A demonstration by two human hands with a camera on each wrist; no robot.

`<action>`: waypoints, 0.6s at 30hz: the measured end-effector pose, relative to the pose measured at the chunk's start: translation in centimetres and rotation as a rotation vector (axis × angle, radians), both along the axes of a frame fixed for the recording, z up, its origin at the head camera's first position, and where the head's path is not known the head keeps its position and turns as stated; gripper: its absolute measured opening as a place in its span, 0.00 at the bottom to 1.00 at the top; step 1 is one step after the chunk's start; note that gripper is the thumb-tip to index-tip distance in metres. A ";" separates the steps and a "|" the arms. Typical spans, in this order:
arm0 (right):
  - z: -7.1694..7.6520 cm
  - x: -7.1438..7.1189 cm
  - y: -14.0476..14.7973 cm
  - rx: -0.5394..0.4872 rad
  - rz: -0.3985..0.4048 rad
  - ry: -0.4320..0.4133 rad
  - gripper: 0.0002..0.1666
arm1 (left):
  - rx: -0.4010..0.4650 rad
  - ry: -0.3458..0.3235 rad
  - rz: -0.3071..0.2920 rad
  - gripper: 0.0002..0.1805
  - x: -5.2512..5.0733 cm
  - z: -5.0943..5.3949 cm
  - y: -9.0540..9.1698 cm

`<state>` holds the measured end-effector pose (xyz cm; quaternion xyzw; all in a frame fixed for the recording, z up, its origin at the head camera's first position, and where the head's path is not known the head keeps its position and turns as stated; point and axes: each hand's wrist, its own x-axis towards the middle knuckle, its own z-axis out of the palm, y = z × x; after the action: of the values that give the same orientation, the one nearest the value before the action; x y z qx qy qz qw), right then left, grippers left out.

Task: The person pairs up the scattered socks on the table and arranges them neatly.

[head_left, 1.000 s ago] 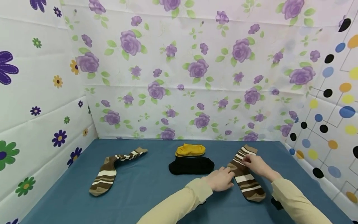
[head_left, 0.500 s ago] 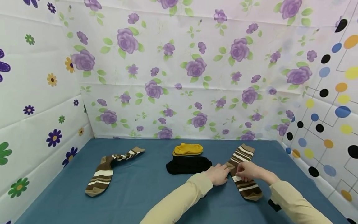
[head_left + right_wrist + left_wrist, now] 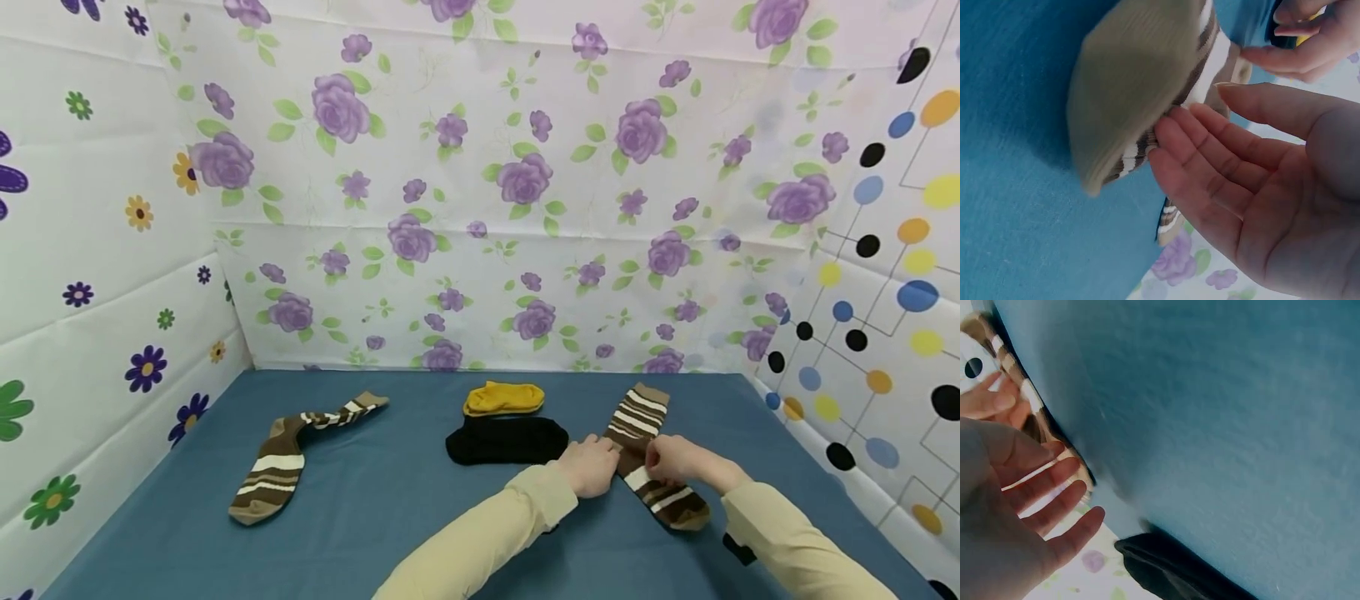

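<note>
A brown, tan and white striped sock (image 3: 637, 421) lies on the right of the blue cloth, cuff away and toe towards me. At its tan heel, the fingertips of my left hand (image 3: 591, 468) touch the left edge. My right hand (image 3: 681, 460) is over the foot part; in the right wrist view its nearly straight fingers (image 3: 1210, 165) rest against the sock's side, thumb apart. The tan toe (image 3: 1132, 81) stands out large there. In the left wrist view the left fingers (image 3: 1063, 509) are spread and loosely extended. Part of the sock's foot is hidden by my right hand.
A matching striped sock (image 3: 270, 479) lies at the left, its leg twisted. A folded yellow sock (image 3: 504, 399) and a black sock (image 3: 507, 441) lie at the middle back. Patterned cloth walls (image 3: 480, 292) enclose the blue tabletop (image 3: 360, 517).
My right hand has moved from the sock's upper part down to its foot. The sock has turned slightly, its cuff going left and its toe right. My left hand stays by the heel.
</note>
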<state>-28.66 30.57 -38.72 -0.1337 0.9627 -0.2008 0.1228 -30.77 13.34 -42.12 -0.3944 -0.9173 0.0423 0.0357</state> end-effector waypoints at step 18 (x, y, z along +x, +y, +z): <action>0.6 0.3 1.5 0.022 -0.024 0.131 0.05 | 0.183 -0.058 0.075 0.09 1.2 1.0 -0.8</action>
<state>-28.40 32.11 -38.17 -0.1336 0.9723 -0.1826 0.0583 -29.55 12.53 -41.15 -0.3557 -0.9321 -0.0519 0.0436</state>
